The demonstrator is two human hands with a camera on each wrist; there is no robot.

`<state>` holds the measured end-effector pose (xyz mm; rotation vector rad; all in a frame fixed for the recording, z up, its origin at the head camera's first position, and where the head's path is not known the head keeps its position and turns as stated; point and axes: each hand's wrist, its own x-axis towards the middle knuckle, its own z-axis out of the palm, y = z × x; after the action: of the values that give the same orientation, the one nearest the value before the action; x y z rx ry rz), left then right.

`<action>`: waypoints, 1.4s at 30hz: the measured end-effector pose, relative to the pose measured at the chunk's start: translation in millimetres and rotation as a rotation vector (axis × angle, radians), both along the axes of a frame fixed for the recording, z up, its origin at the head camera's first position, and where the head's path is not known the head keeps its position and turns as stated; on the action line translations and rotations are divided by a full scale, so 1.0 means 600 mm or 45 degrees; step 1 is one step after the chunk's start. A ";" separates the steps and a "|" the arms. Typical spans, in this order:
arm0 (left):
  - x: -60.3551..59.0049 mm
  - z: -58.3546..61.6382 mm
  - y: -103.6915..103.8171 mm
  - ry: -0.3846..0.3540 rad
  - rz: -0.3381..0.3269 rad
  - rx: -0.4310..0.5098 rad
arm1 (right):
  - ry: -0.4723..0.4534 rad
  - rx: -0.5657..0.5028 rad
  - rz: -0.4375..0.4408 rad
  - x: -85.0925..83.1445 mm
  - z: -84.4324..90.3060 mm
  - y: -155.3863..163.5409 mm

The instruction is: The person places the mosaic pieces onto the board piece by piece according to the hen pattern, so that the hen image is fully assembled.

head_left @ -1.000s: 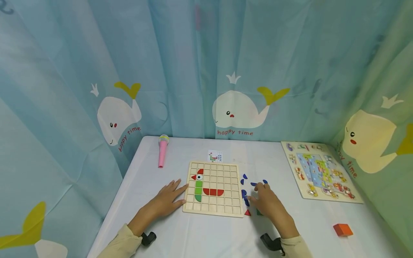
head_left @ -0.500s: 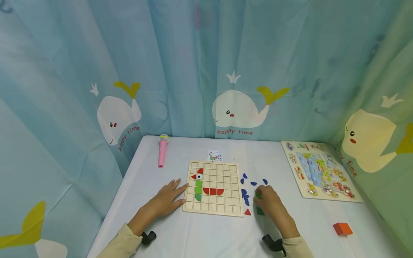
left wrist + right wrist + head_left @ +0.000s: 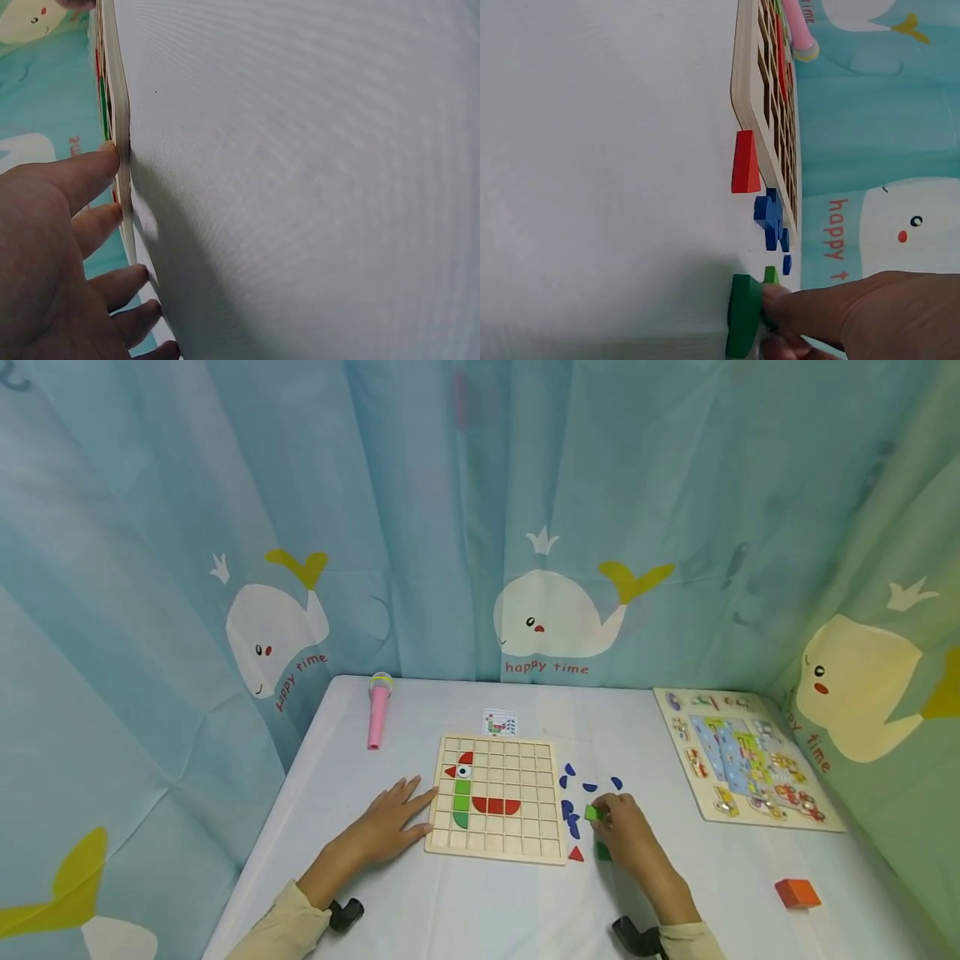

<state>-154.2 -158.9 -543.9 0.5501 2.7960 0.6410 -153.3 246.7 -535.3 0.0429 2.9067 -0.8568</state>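
My left hand (image 3: 405, 814) lies flat on the white table, fingers straight, their tips against the left edge of the wooden grid board (image 3: 525, 760); the left wrist view shows those fingertips (image 3: 109, 161) touching the board's edge (image 3: 120, 112). The board carries red, green and eye pieces in a bird shape. Just right of the board, my right hand (image 3: 602, 818) pinches a small green piece (image 3: 592, 812). A second green piece (image 3: 603, 852) (image 3: 742, 315) sits on the table under that hand, beside a red triangle (image 3: 575, 853) (image 3: 745, 161) and several blue pieces (image 3: 567, 814) (image 3: 771, 217).
A small pattern card (image 3: 499, 723) lies behind the board. A pink toy microphone (image 3: 378, 714) lies at the back left. A colourful peg puzzle (image 3: 742, 760) covers the right side and an orange block (image 3: 797, 893) sits near the front right. Whale-print curtains surround the table.
My right hand has taken a small green piece from among the loose pieces and now holds it in its fingertips, slightly nearer the board. The left hand has stayed put.
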 end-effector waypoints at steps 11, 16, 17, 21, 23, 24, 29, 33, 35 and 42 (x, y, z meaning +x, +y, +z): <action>-0.002 -0.001 0.000 0.005 -0.003 -0.002 | 0.093 -0.005 0.076 0.007 0.033 -0.046; 0.001 0.002 0.000 -0.005 -0.002 0.008 | 0.206 -0.034 0.219 0.016 0.032 -0.102; 0.001 0.003 0.000 -0.006 -0.003 0.007 | 0.221 -0.040 0.242 0.017 0.030 -0.113; 0.001 0.003 0.000 -0.007 -0.010 0.004 | 0.247 -0.063 0.328 0.018 0.024 -0.158; -0.001 0.002 0.000 -0.005 -0.008 0.002 | 0.258 -0.041 0.357 0.016 0.020 -0.179; -0.001 0.001 0.000 -0.004 -0.007 0.001 | 0.269 -0.029 0.372 0.016 0.018 -0.188; -0.001 0.001 0.000 -0.009 -0.003 -0.006 | 0.343 0.008 0.450 0.014 0.010 -0.224; 0.000 0.003 0.000 -0.015 -0.010 0.013 | 0.431 0.029 0.525 0.014 0.003 -0.240; 0.000 0.004 0.000 -0.016 -0.010 0.011 | 0.458 0.018 0.553 0.014 0.000 -0.244; 0.001 0.007 0.000 -0.020 -0.007 0.018 | 0.438 -0.026 0.600 0.014 0.001 -0.251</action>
<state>-153.8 -158.9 -540.0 0.5524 2.7764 0.6611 -144.8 96.3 -534.9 -0.8324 2.9960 -0.8706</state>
